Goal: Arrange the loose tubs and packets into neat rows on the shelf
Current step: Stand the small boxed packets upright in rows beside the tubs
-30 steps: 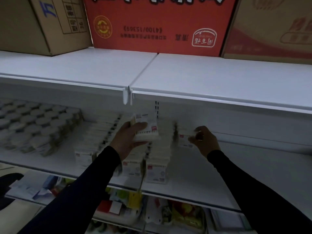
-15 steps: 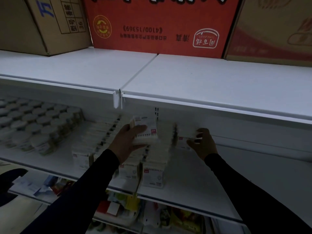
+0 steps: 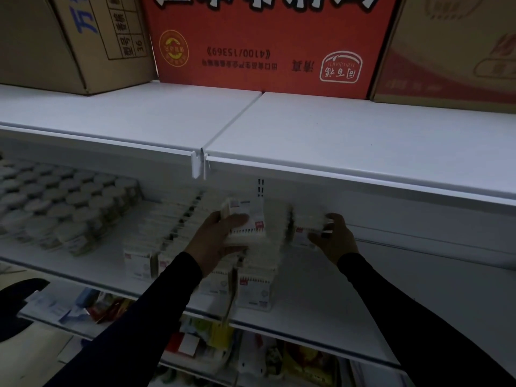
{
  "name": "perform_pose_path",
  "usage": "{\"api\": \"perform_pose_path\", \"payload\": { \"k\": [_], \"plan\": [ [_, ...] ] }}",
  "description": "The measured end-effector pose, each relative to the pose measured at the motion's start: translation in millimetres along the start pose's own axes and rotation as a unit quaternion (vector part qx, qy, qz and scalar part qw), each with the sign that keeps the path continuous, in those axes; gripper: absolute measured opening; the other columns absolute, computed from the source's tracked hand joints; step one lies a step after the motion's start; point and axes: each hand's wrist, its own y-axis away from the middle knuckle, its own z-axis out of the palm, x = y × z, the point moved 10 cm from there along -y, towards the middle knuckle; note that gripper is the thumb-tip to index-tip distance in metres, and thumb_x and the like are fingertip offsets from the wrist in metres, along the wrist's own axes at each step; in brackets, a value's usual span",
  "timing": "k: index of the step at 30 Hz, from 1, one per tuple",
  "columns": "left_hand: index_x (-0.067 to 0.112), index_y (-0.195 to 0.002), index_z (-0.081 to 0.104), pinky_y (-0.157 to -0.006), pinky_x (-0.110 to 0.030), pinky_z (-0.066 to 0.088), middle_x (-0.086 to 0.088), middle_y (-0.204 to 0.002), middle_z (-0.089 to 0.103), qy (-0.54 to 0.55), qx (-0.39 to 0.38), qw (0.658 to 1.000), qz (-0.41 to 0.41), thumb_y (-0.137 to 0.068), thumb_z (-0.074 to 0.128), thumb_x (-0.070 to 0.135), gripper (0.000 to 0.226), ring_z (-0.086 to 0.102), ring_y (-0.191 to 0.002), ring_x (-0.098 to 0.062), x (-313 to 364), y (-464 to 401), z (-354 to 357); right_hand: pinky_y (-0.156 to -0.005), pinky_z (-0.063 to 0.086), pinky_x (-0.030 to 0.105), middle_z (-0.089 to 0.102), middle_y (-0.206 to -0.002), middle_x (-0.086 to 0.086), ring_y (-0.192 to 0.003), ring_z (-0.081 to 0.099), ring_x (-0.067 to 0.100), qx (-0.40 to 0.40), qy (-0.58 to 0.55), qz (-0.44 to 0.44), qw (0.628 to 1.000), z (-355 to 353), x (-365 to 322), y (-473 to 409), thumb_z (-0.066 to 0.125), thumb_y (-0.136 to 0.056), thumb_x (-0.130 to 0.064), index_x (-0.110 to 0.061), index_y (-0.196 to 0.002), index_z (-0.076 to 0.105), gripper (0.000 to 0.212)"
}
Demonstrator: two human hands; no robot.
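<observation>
Packets (image 3: 252,283) stand in rows on the middle shelf (image 3: 321,308). Left hand (image 3: 215,241) still grips a lifted stack (image 3: 245,227), while the right hand (image 3: 333,241), fingers curled, has slid another packet (image 3: 305,233) back, starting a new row.

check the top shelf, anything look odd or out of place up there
The red carton stands upside down: its printed text and logo read inverted. The brown carton to its left also shows rotated print. Nothing looks spilled or damaged.
</observation>
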Motion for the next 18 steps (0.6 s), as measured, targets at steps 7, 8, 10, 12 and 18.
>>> {"api": "perform_pose_path", "payload": {
  "k": [7, 8, 10, 12, 18],
  "plan": [
    [0.010, -0.127, 0.058, -0.070, -0.038, 0.059, -0.016, -0.116, 0.069, 0.019, -0.024, 1.000, -0.002, -0.077, 0.074, 0.021, 0.054, 0.068, -0.102, -0.033, -4, 3, 16, -0.070, 0.048, 0.026, 0.059, -0.104, 0.002, -0.084, 0.061, 0.015, 0.121, -0.007, -0.080, 0.989, -36, -49, 35, 0.072, -0.083, -0.038, -0.020, -0.121, 0.053, 0.046],
    [0.010, -0.128, 0.057, -0.070, -0.038, 0.059, -0.016, -0.117, 0.068, 0.024, -0.029, 0.999, -0.004, -0.078, 0.074, 0.020, 0.054, 0.068, -0.102, -0.033, -5, 3, 20, -0.067, 0.050, 0.025, 0.063, -0.098, 0.001, -0.081, 0.063, 0.014, 0.101, -0.030, -0.085, 0.991, -34, -59, 42, 0.069, -0.084, -0.039, -0.021, -0.112, 0.058, 0.035],
    [0.011, -0.128, 0.056, -0.073, -0.039, 0.060, -0.014, -0.118, 0.068, 0.025, -0.039, 0.999, -0.004, -0.081, 0.074, 0.017, 0.051, 0.068, -0.103, -0.032, -7, 3, 29, -0.070, 0.055, 0.030, 0.067, -0.089, 0.000, -0.080, 0.066, 0.015, 0.033, -0.075, -0.091, 0.993, -20, -76, 54, 0.066, -0.087, -0.038, -0.021, -0.097, 0.063, 0.021],
    [0.014, -0.126, 0.058, -0.077, -0.041, 0.059, -0.011, -0.119, 0.068, 0.006, -0.053, 0.999, -0.001, -0.079, 0.077, 0.016, 0.051, 0.068, -0.105, -0.030, -9, 4, 40, -0.073, 0.057, 0.034, 0.069, -0.086, 0.001, -0.080, 0.068, 0.018, -0.029, -0.132, -0.076, 0.988, -6, -87, 65, 0.063, -0.090, -0.035, -0.017, -0.092, 0.065, 0.018],
    [0.006, -0.121, 0.061, -0.079, -0.042, 0.058, -0.015, -0.113, 0.070, -0.069, -0.100, 0.992, 0.023, -0.058, 0.091, 0.031, 0.074, 0.069, -0.100, -0.031, -14, 10, 71, -0.061, 0.051, 0.021, 0.062, -0.073, 0.005, -0.061, 0.059, 0.008, -0.120, -0.133, -0.035, 0.983, 8, -99, 87, 0.067, -0.087, -0.035, 0.002, -0.092, 0.062, 0.037]
  ]
}}
